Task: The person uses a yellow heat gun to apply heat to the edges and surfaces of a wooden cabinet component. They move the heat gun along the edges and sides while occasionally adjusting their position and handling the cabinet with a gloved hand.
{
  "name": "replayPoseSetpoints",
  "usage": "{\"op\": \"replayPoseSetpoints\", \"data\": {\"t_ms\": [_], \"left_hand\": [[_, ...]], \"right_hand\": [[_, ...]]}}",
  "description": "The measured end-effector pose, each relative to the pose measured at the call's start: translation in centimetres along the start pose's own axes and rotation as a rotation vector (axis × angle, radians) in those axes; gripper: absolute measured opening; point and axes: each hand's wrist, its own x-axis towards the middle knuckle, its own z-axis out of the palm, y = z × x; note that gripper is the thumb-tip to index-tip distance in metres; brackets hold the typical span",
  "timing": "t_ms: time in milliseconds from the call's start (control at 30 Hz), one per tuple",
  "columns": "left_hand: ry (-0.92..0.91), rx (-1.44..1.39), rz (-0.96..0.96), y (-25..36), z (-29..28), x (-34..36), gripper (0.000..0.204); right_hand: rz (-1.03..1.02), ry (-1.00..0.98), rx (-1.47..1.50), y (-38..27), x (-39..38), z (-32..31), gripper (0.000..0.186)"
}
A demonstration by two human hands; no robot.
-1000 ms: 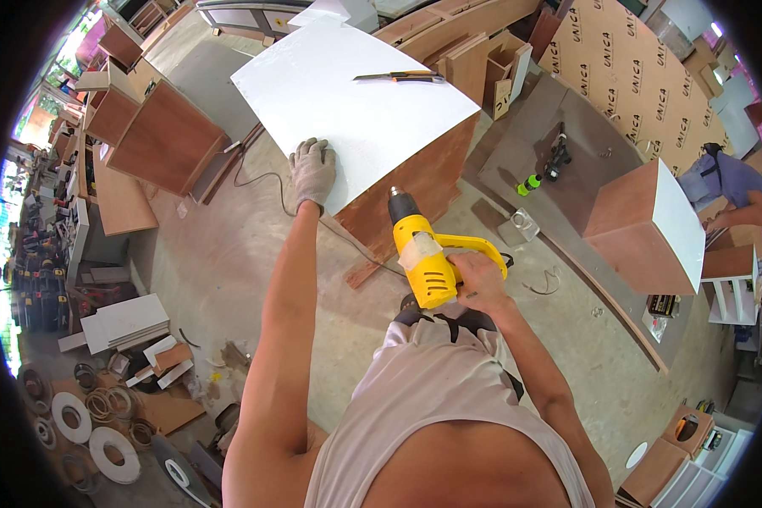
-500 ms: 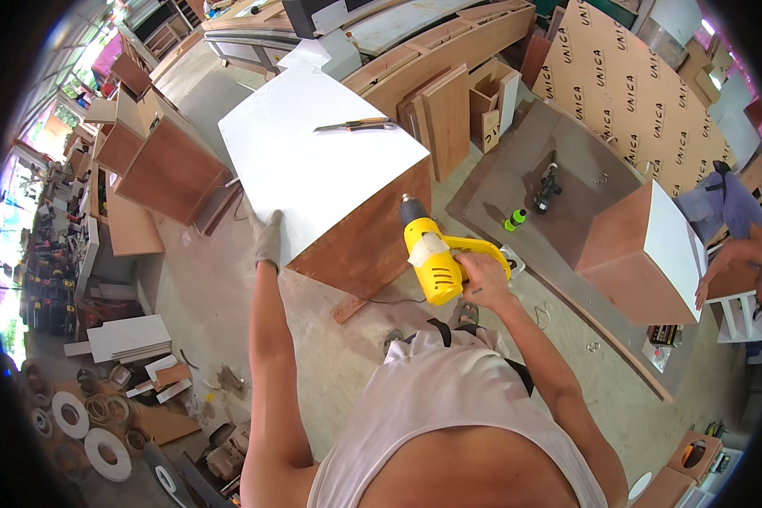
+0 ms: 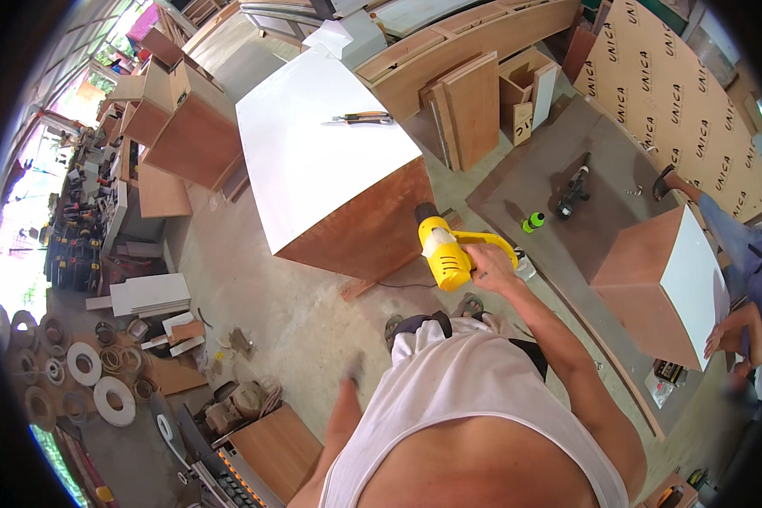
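My right hand [image 3: 488, 266] is closed round the handle of a yellow heat gun [image 3: 446, 267]. Its dark nozzle points at the near right corner of a large box-shaped cabinet [image 3: 360, 220] with brown sides and a white top panel [image 3: 300, 152]. Whether the nozzle touches the wood, I cannot tell. On the white top lies a utility knife [image 3: 360, 118]. Low beside my body, away from the cabinet, hangs my left hand [image 3: 353, 369]; it is smeared by motion, so its fingers do not show. A wood block [image 3: 357, 289] sits under the cabinet's near edge.
On a dark board [image 3: 516, 182] to the right are a black power tool [image 3: 574, 193] and a green bottle [image 3: 532, 223]. A co-worker's hand [image 3: 715, 340] rests by a second cabinet [image 3: 643, 279]. Edging rolls [image 3: 114, 401] and white panels [image 3: 150, 295] lie at left.
My left hand, in a grey glove, has left the cabinet's white top and dropped back beside my body. The view has shifted; the heat gun stays by the corner in my right hand.
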Motion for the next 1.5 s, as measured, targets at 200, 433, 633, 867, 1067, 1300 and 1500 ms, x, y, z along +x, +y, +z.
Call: {"op": "replayPoseSetpoints", "data": {"t_ms": [200, 433, 633, 867, 1067, 1300, 1500], "left_hand": [[-0.148, 0.302, -0.018, -11.1, 7.5, -7.2, 0.062], [-0.058, 0.248, 0.021, -10.9, 8.2, -7.7, 0.055], [0.174, 0.063, 0.207, -2.8, 3.5, -4.7, 0.049], [0.233, 0.063, 0.367, 6.8, 2.4, -10.9, 0.052], [-0.038, 0.264, 0.085, -4.7, 3.2, -9.1, 0.046], [-0.104, 0.269, 0.024, -16.6, -1.2, -8.6, 0.046], [-0.094, 0.283, 0.033, -16.7, -6.8, -5.7, 0.047]], "right_hand": [[-0.046, 0.05, 0.024, 2.0, -2.1, 1.5, 0.046], [-0.174, 0.229, 0.094, 0.3, -1.5, -3.2, 0.047], [-0.154, 0.3, 0.123, -1.0, 0.2, -3.4, 0.043], [-0.272, 0.253, 0.154, -3.8, 1.2, -0.2, 0.045], [-0.358, 0.23, 0.197, -9.9, 2.3, 3.5, 0.04], [-0.404, 0.139, 0.222, -17.4, 3.5, 9.8, 0.039], [-0.41, 0.142, 0.213, -20.7, 2.7, 13.6, 0.045]]}}
